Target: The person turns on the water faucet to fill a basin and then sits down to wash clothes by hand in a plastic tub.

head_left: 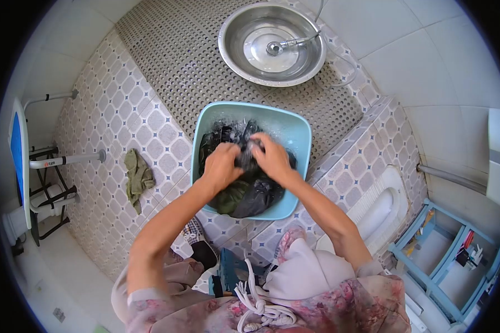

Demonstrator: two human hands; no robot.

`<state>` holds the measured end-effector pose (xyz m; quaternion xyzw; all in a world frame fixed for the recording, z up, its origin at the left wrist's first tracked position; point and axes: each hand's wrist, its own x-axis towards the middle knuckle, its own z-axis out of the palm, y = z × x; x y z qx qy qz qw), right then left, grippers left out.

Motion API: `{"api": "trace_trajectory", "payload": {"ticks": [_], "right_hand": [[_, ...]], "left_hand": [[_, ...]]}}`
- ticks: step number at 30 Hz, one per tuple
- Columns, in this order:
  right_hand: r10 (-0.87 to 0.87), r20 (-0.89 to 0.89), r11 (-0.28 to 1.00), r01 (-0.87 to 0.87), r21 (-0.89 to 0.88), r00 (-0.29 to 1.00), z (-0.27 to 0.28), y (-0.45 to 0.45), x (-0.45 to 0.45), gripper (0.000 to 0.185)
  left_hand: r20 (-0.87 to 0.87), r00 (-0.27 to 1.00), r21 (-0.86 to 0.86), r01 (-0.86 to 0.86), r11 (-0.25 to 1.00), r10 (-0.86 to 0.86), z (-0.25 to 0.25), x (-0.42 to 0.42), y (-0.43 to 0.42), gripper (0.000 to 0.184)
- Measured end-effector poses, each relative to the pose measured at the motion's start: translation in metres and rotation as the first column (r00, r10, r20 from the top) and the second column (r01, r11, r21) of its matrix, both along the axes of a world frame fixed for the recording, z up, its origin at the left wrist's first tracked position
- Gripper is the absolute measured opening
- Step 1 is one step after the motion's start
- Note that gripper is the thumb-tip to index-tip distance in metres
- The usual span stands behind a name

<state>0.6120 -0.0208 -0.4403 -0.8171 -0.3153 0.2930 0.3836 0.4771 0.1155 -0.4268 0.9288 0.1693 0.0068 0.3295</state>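
A light-blue plastic basin [304, 130] stands on the floor in front of me with soapy water in it. Dark wet clothing [255, 198] fills much of it, and an olive-green cloth [231, 195] lies near its front side. Over the middle of the basin, my left hand [223, 165] has its fingers curled into a bunched dark garment [246, 155]. My right hand [270, 159] grips the same garment from the other side, close to the left. The fingertips are partly hidden and slightly blurred.
A steel bowl [228, 64] with a shower head [274, 48] in it stands on a perforated mat [172, 66]. An olive cloth [138, 177] lies on the tiles at left. Right are a squat toilet [380, 208] and a blue rack [433, 272]; a folding seat [21, 161] is far left.
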Motion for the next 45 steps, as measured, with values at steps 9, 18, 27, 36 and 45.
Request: {"api": "trace_trajectory", "payload": {"ticks": [9,18,27,36,45], "right_hand": [[0.392,0.144,0.903,-0.350,-0.250,0.908,-0.037,-0.033,-0.075,0.033],[0.264,0.197,0.935,-0.201,-0.291,0.944,-0.068,0.031,0.011,0.030],[0.061,0.404,0.998,-0.051,-0.037,0.913,-0.003,0.001,0.035,0.064],[0.146,-0.693,0.989,-0.101,0.105,0.706,-0.043,0.003,0.052,0.067],[0.119,-0.404,0.971,-0.022,0.239,0.907,0.061,-0.029,0.039,0.058]], "left_hand": [[-0.126,0.916,0.259,0.401,0.879,-0.381,-0.045,-0.033,-0.008,0.023],[-0.238,0.971,0.009,0.029,1.000,-0.026,-0.048,0.037,0.024,0.045],[0.028,0.966,0.160,-0.258,0.953,0.257,0.000,-0.012,0.005,0.097],[-0.342,0.921,-0.086,-0.228,0.970,0.186,-0.029,0.037,0.020,0.098],[0.308,0.950,-0.012,-0.059,0.998,0.060,0.028,0.011,0.005,0.051]]}}
